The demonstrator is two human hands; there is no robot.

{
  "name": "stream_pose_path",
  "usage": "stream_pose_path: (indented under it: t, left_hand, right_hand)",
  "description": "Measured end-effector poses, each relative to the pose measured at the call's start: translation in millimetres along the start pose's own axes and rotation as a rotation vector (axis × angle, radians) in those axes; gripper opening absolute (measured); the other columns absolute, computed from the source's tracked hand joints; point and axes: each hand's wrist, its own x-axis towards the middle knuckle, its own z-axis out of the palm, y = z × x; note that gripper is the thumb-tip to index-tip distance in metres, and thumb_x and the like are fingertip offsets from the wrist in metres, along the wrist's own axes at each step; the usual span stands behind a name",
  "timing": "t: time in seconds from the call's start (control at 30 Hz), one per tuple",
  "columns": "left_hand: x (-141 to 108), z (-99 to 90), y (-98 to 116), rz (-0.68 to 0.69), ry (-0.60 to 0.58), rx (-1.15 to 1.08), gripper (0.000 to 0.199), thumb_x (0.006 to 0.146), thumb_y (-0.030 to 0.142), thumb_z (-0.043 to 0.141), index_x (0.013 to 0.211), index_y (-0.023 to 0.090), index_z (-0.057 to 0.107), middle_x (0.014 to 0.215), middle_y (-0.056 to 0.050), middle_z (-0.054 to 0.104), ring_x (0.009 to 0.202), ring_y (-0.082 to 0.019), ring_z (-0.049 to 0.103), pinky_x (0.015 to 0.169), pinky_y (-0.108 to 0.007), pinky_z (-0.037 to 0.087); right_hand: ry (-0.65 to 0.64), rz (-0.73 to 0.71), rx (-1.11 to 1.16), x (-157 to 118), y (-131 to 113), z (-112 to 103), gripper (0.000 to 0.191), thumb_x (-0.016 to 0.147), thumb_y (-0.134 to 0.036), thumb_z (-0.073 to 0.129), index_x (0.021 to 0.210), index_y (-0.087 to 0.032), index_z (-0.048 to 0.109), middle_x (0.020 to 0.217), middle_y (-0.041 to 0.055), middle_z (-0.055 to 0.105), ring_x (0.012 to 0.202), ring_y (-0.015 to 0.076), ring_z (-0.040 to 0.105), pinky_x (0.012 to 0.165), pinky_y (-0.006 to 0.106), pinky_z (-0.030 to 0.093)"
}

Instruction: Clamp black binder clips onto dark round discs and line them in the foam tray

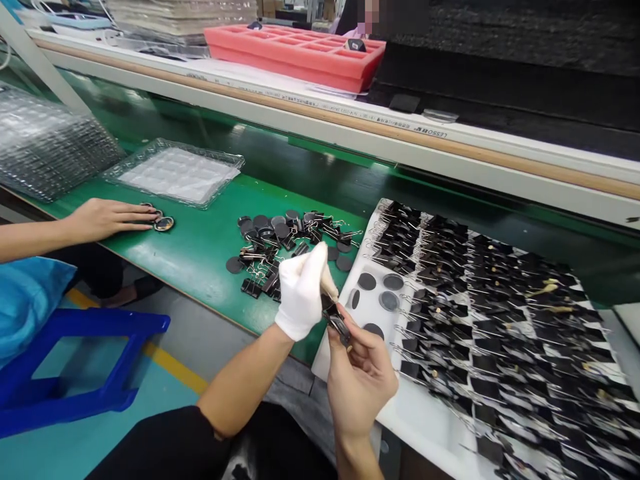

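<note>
My left hand (303, 293), in a white glove, is closed on a black binder clip (329, 308), whose handles are mostly hidden by the fingers. Bare, my right hand (361, 373) pinches a small round black piece (341, 328) between thumb and fingertips, right at the clip's mouth. Whether the clip's jaws touch the piece I cannot tell. Just beyond my hands, loose binder clips (260, 270) and black discs (261, 222) lie heaped on the green table (200, 247). To the right, a white tray (417, 427) holds rows of clipped pieces (480, 313) and several loose black discs (390, 300).
At the left, another person's hand (107, 219) rests by small round pieces (163, 223). Behind it are a clear plastic tray (175, 175) and stacked trays (50, 143). A shelf edge (300, 123) crosses above, carrying a red foam tray (295, 63). A blue stool (120, 373) stands below.
</note>
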Motion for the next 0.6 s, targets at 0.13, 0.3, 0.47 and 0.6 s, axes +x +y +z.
stream_pose_path:
  t: [0.13,0.3,0.47,0.6]
  left_hand:
    - [-7.8,0.8,0.7,-0.045,-0.033,-0.015,0.063,0.104,0.045,0.050,0.046,0.020,0.054,0.044,0.000,0.053,0.044,-0.011,0.049,0.050,-0.029,0.038]
    - [2.0,-42.2,10.0,0.144,-0.152,0.408,0.054,0.107,0.052,0.036,0.080,0.019,0.069,0.078,-0.005,0.071,0.070,-0.016,0.065,0.068,-0.031,0.050]
    - [24.6,-104.6,19.2,0.393,0.167,1.556,0.041,0.100,0.044,0.054,0.068,0.019,0.062,0.074,-0.007,0.063,0.077,-0.023,0.060,0.076,-0.038,0.039]
    - [17.3,-112.4,19.3,0.278,0.208,1.944,0.041,0.099,0.048,0.055,0.071,0.021,0.067,0.086,-0.011,0.065,0.089,-0.029,0.059,0.077,-0.041,0.032]
  right_hand:
    - [-0.003,-0.050,-0.019,-2.7,-3.1,-4.3,0.019,0.087,-0.011,0.077,0.105,-0.018,0.075,0.110,0.0119,0.081,0.102,0.0258,0.079,0.089,0.039,0.068]
    - [0.090,-0.056,-0.093,1.6,-1.4,-31.5,0.023,0.082,-0.015,0.082,0.104,-0.019,0.075,0.100,0.0086,0.080,0.091,0.0219,0.079,0.083,0.034,0.066]
    - [0.229,0.022,0.019,11.0,3.2,-41.7,0.021,0.081,-0.032,0.083,0.093,-0.020,0.071,0.089,0.0067,0.076,0.084,0.0232,0.074,0.078,0.038,0.061]
    - [0.193,0.068,-0.084,8.2,1.3,-39.4,0.020,0.077,-0.039,0.085,0.086,-0.026,0.073,0.084,0.0095,0.074,0.076,0.0298,0.073,0.067,0.045,0.058]
